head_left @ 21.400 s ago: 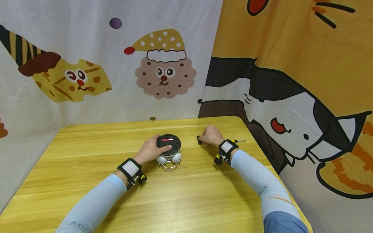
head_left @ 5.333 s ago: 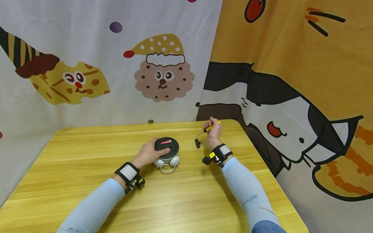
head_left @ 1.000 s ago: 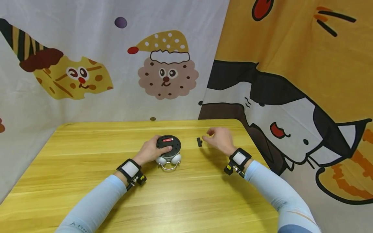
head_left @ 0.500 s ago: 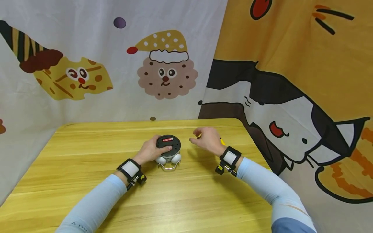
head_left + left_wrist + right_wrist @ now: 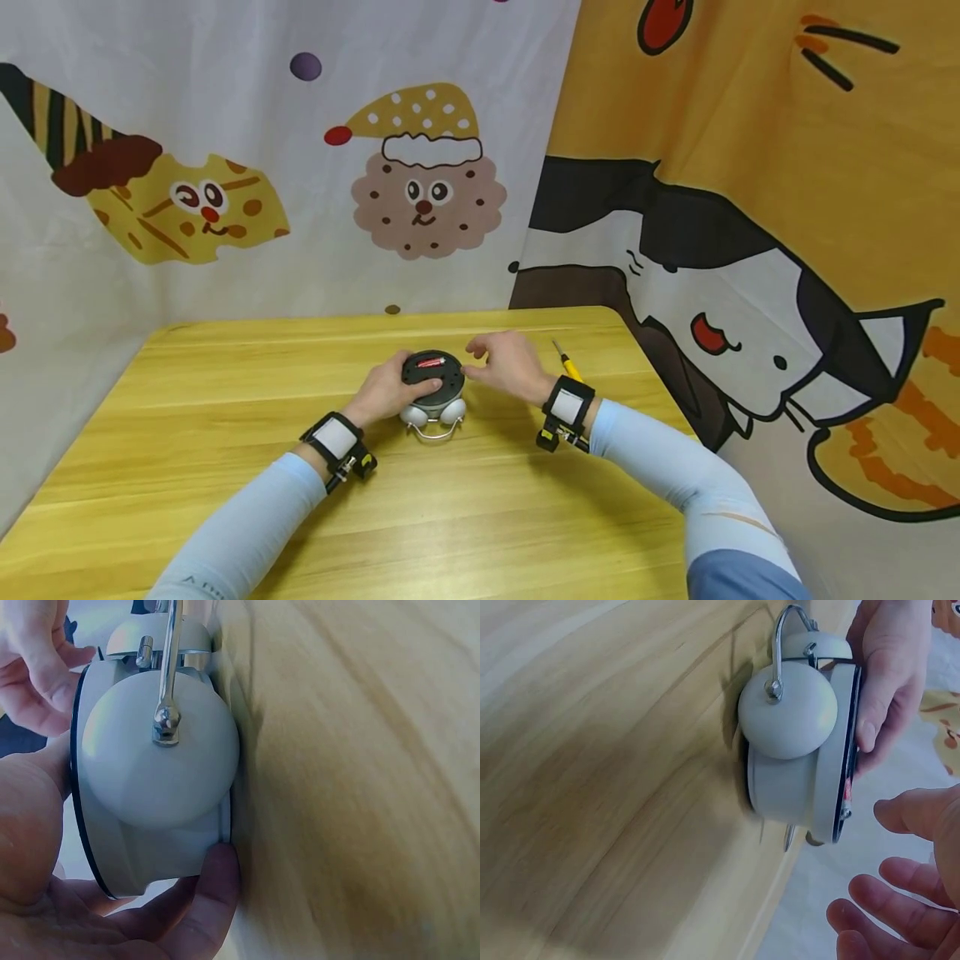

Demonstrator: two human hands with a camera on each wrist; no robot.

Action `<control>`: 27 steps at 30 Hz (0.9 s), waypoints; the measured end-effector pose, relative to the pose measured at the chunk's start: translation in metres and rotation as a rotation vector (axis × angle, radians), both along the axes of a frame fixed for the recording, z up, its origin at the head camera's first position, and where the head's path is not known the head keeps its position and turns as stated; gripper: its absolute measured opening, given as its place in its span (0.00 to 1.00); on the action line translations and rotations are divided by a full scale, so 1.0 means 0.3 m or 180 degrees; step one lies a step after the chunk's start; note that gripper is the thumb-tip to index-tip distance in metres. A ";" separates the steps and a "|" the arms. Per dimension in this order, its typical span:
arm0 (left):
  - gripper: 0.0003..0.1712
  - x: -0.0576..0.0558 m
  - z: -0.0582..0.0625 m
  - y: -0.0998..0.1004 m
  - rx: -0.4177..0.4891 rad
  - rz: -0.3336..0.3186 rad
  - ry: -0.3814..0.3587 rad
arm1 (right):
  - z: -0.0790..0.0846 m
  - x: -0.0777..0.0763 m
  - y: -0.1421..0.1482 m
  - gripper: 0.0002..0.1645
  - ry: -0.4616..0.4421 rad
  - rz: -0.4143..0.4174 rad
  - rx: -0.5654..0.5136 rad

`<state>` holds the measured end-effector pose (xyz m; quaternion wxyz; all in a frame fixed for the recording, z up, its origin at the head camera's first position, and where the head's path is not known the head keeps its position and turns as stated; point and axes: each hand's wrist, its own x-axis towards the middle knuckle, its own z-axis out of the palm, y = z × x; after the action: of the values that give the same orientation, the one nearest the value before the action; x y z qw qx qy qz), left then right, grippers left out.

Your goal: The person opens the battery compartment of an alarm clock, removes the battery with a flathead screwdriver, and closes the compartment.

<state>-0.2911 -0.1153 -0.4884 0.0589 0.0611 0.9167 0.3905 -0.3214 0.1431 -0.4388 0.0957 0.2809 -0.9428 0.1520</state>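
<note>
An alarm clock (image 5: 447, 385) with two white bells and a wire handle lies face down on the wooden table. A red battery (image 5: 431, 362) shows in the open slot of its black back. My left hand (image 5: 382, 389) grips the clock, thumb across the back and fingers around the side; the fingers (image 5: 214, 900) reach low by the tabletop in the left wrist view. My right hand (image 5: 512, 365) hovers at the clock's right edge, fingers loosely bent. In the right wrist view, nothing shows between its thumb (image 5: 911, 812) and fingers. The small black cover is hidden from view.
A yellow-handled screwdriver (image 5: 570, 367) lies on the table (image 5: 450, 517) beyond my right wrist, its tip pointing away. Cartoon-printed curtains (image 5: 225, 292) hang behind the table's far edge and along its right side.
My right hand let go of the screwdriver between five seconds and one second ago. Over the last second it moved left, past the black cover's spot, to the clock. The left hand keeps its grip.
</note>
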 end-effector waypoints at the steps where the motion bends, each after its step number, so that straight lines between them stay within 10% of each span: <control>1: 0.51 -0.001 -0.001 0.000 0.0000 0.0002 -0.0004 | 0.000 0.001 -0.008 0.23 -0.0006 0.0021 0.0016; 27: 0.48 -0.004 -0.006 -0.003 0.0080 -0.0045 0.0027 | -0.026 -0.071 -0.106 0.21 -0.0115 0.0215 0.0368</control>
<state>-0.2923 -0.1164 -0.4902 0.0570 0.0699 0.9115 0.4013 -0.3426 0.1114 -0.4466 0.0571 0.3149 -0.9415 0.1055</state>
